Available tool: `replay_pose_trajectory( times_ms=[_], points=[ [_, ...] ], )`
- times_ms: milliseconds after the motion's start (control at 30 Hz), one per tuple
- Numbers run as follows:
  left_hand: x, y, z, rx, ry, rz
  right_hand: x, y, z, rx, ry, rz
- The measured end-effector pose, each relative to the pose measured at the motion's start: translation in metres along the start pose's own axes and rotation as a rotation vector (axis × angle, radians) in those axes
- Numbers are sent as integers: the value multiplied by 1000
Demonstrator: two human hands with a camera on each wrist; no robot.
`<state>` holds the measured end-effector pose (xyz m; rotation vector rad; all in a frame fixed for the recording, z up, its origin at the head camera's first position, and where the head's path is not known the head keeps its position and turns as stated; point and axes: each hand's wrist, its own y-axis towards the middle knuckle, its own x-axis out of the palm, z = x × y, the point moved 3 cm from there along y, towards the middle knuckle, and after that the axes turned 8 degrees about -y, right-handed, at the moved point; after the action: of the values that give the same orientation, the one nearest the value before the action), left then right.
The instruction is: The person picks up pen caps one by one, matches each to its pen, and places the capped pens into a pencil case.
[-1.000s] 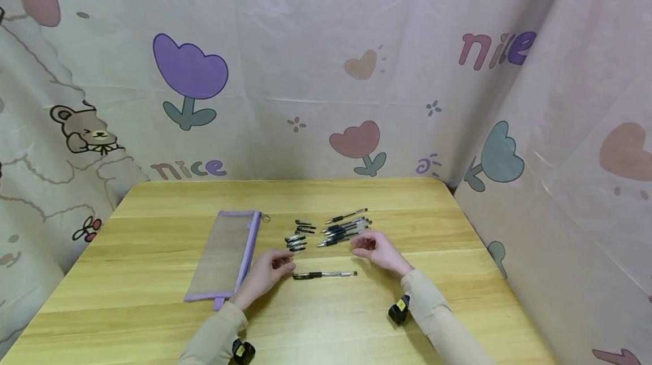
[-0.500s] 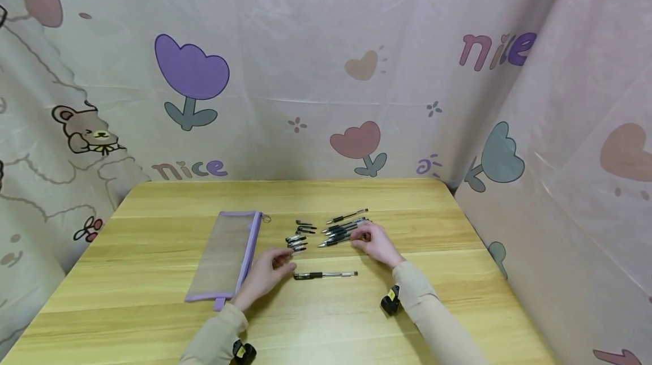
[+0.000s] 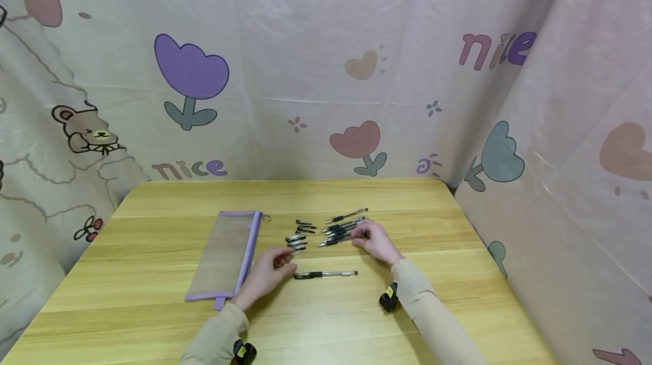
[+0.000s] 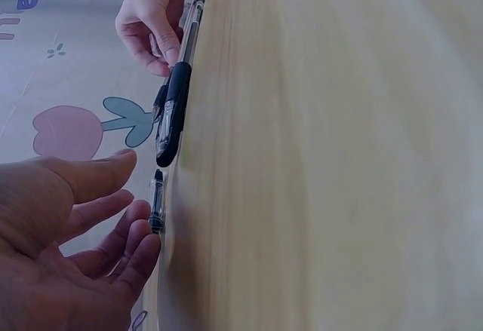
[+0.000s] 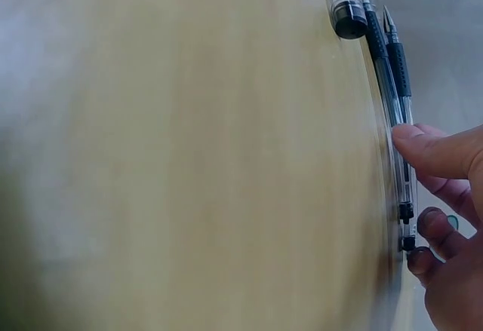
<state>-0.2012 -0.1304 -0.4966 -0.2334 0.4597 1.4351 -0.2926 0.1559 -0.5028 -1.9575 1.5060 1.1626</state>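
In the head view, several uncapped black gel pens lie in a slanted row right of centre. My right hand is at their rear ends, and in the right wrist view its thumb and forefinger pinch the clear barrel of a pen. Beside the loose pen caps, my left hand rests with relaxed fingers. The left wrist view has its fingertips right at a cap, the thumb apart from it. A capped gel pen lies crosswise between the hands, nearer the person.
Left of the left hand lies a flat mesh zip pouch with purple edging; the left forearm passes close to its lower corner. One pen lies apart behind the row. A printed curtain hangs behind the wooden table.
My right hand has moved slightly up and left onto the ends of the uncapped pens, and its fingers have closed on one. My left hand and the capped pen have stayed in place.
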Motion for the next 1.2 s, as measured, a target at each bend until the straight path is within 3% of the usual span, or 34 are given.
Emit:
replay_pose_trajectory(
  times_ms=[1200],
  points=[
    [-2, -1, -1, -18, -26, -26, 1, 6, -1, 30, 20, 39]
  ],
)
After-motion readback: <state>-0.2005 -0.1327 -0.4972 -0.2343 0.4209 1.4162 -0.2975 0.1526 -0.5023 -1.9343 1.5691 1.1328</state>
